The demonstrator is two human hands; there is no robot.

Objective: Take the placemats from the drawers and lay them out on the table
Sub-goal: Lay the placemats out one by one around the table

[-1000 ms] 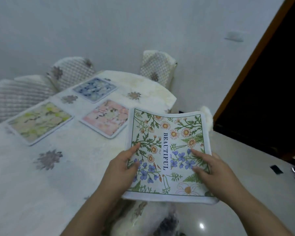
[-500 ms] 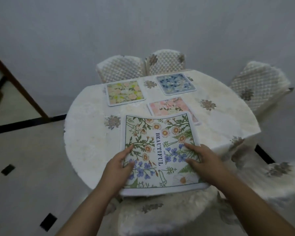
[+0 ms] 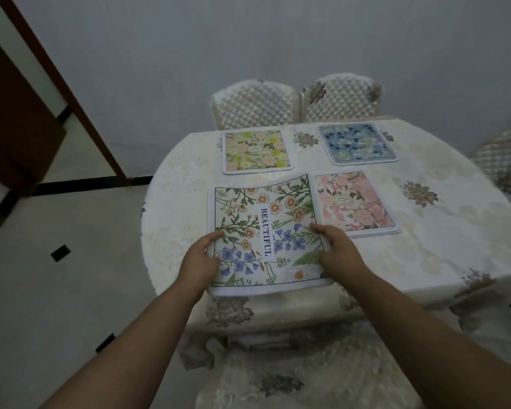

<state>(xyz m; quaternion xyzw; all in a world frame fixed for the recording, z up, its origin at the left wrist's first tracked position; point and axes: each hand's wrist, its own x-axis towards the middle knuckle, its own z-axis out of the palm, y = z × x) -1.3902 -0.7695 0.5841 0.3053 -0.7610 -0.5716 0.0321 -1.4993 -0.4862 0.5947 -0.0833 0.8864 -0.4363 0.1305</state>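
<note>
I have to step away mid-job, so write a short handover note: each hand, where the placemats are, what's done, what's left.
Left hand grips the left edge of the BEAUTIFUL placemat; right hand grips its right edge.
That mat's far part is low over the table; its near edge overhangs the table rim, not yet released.
Already laid flat: yellow placemat far left, blue placemat far right, pink placemat just right of the held one.
Left: lay the held mat flat and let go. Whether more mats wait in the drawers cannot be seen.
</note>
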